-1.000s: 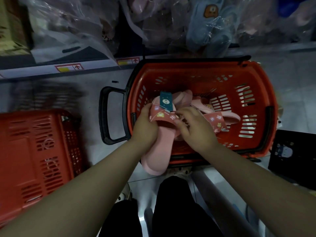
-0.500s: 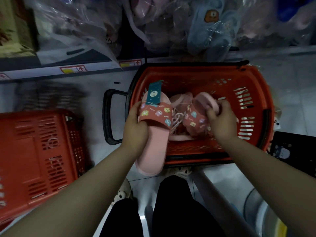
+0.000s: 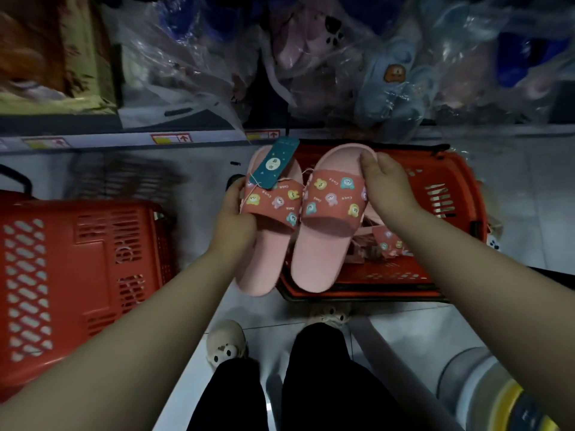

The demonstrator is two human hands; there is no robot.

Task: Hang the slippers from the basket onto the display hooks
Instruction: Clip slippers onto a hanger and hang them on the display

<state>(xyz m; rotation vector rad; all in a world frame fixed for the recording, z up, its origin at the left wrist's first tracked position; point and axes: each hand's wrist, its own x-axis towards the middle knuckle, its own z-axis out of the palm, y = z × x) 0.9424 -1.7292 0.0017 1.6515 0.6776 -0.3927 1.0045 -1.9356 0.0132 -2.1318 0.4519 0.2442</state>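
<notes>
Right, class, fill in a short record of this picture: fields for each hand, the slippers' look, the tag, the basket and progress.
left hand: grips the left-hand slipper by its strap edge
right hand: grips the right-hand slipper at its toe end
look: pink soles, red cartoon-print straps, held side by side
tag: teal, on the left-hand slipper's strap
basket: orange, on the floor, another slipper inside
progress: nothing hung yet; no hooks in view

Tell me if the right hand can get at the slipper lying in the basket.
Probably not yet: the right hand grips the toe of the lifted slipper, which hangs partly over the loose slipper in the basket.
</notes>
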